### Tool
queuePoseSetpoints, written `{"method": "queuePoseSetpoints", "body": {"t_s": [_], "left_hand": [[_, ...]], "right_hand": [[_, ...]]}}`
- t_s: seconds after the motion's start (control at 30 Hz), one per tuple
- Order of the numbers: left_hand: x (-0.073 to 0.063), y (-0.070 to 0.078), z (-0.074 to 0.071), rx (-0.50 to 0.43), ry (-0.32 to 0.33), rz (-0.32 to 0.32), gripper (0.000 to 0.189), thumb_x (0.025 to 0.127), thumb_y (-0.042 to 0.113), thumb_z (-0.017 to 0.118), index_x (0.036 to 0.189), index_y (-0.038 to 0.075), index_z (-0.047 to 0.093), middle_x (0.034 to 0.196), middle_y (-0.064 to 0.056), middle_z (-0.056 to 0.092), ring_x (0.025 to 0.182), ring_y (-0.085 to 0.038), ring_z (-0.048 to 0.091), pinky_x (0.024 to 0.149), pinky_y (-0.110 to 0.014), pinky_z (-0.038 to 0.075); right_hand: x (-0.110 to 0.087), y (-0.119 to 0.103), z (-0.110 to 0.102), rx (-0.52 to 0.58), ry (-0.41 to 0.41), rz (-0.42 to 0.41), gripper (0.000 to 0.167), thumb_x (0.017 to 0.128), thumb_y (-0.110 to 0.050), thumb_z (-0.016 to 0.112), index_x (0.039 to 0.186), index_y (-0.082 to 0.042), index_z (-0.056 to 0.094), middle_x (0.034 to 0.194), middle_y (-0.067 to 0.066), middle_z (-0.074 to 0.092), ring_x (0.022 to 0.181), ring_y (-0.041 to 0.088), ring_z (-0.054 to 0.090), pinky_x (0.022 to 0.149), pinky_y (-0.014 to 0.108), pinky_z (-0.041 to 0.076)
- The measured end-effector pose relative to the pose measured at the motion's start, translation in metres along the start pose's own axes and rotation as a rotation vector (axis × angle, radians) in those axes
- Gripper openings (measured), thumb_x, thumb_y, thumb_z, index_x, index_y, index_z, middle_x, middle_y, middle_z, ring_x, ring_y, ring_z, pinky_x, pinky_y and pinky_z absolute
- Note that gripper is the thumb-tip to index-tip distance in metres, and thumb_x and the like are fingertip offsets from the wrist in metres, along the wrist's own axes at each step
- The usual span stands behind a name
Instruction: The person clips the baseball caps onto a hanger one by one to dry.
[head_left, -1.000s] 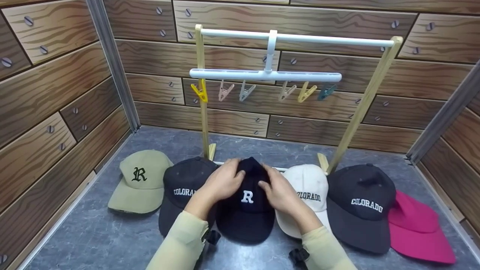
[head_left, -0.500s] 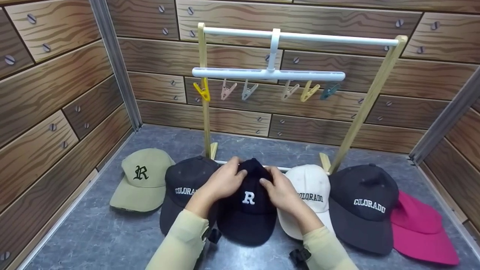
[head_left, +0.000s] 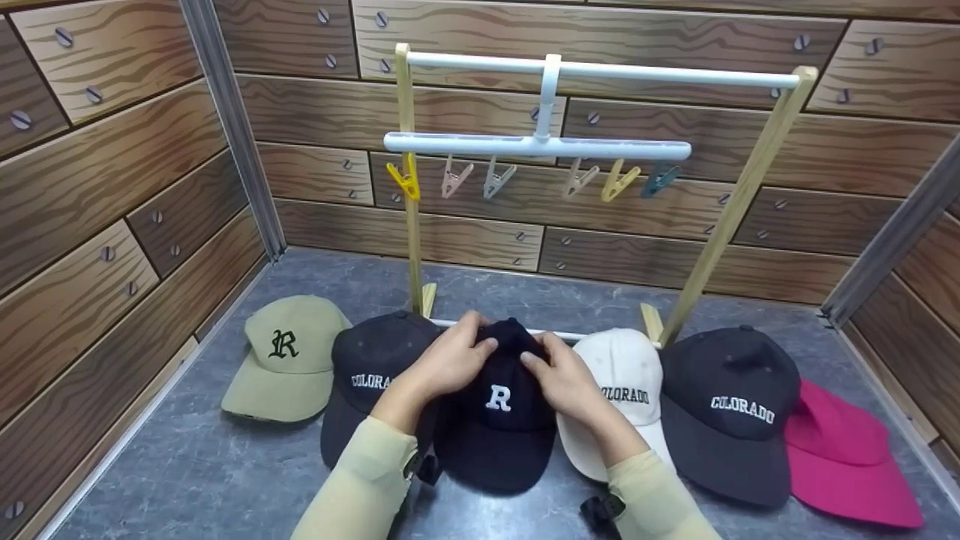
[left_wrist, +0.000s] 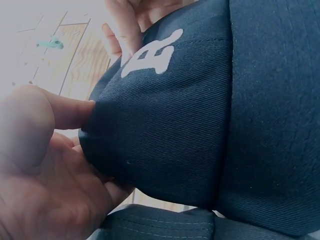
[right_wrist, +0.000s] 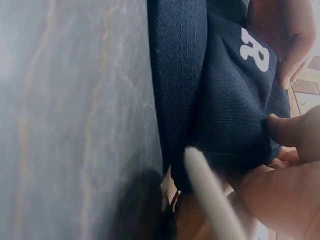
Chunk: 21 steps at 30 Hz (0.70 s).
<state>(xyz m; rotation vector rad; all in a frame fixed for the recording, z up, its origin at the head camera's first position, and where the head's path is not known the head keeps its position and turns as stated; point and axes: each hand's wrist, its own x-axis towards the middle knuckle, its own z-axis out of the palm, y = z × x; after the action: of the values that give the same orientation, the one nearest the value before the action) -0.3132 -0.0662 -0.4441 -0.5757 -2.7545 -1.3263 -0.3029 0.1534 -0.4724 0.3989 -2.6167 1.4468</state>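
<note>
A dark navy baseball cap [head_left: 495,450] with a white letter R faces front in the middle of the row. My left hand [head_left: 450,356] grips the left side of its crown, thumb on the front and fingers behind. On the other side my right hand [head_left: 566,379] pinches the crown the same way. In the left wrist view the thumb [left_wrist: 72,112] presses the cap's cloth. The right wrist view shows the right thumb [right_wrist: 285,130] denting the fabric beside the R. Fingers behind the crown are partly hidden.
A khaki cap [head_left: 289,360] and a dark Colorado cap [head_left: 375,349] lie left; a white cap [head_left: 619,360], another dark cap [head_left: 731,405] and a pink cap [head_left: 844,457] lie right. Behind stands a rack [head_left: 742,202] bearing a white hanger [head_left: 600,148] with several clips [head_left: 621,181].
Both hands keep their hold on the navy cap, which stays nearly in place. The head view has shifted slightly, moving the whole scene a little to the right.
</note>
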Motion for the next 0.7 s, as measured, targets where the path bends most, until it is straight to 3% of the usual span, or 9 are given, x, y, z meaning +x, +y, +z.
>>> {"method": "queuePoseSetpoints", "body": {"t_s": [0.17,0.5,0.7], "left_hand": [[0.0002,0.0003,-0.0003,-0.020,-0.002,0.010,0.027,0.114,0.019,0.059,0.136,0.003,0.062,0.135,-0.019,0.070,0.130,-0.033,0.065,0.114,-0.053,0.049],[-0.0003,0.0018,-0.0020,-0.076,0.011,0.037,0.023,0.114,0.017,0.060,0.131,0.002,0.063,0.126,-0.016,0.071,0.121,-0.031,0.066,0.110,-0.052,0.050],[-0.0006,0.0008,-0.0045,-0.135,0.022,0.060,0.024,0.113,0.020,0.062,0.130,0.003,0.065,0.122,-0.013,0.071,0.116,-0.027,0.066,0.107,-0.049,0.051]], "right_hand": [[0.0006,0.0015,-0.0011,0.034,0.000,0.014,0.018,0.111,-0.016,0.066,0.122,-0.006,0.075,0.117,0.009,0.077,0.105,0.024,0.069,0.100,0.047,0.052],[0.0020,-0.0009,-0.0036,0.218,-0.026,0.090,0.016,0.113,-0.018,0.066,0.112,-0.005,0.075,0.093,0.004,0.071,0.085,0.019,0.066,0.082,0.035,0.052],[0.0020,-0.0054,-0.0054,0.352,-0.051,0.083,0.021,0.114,-0.015,0.062,0.119,0.003,0.072,0.096,0.007,0.073,0.085,0.019,0.069,0.078,0.029,0.056]]}}
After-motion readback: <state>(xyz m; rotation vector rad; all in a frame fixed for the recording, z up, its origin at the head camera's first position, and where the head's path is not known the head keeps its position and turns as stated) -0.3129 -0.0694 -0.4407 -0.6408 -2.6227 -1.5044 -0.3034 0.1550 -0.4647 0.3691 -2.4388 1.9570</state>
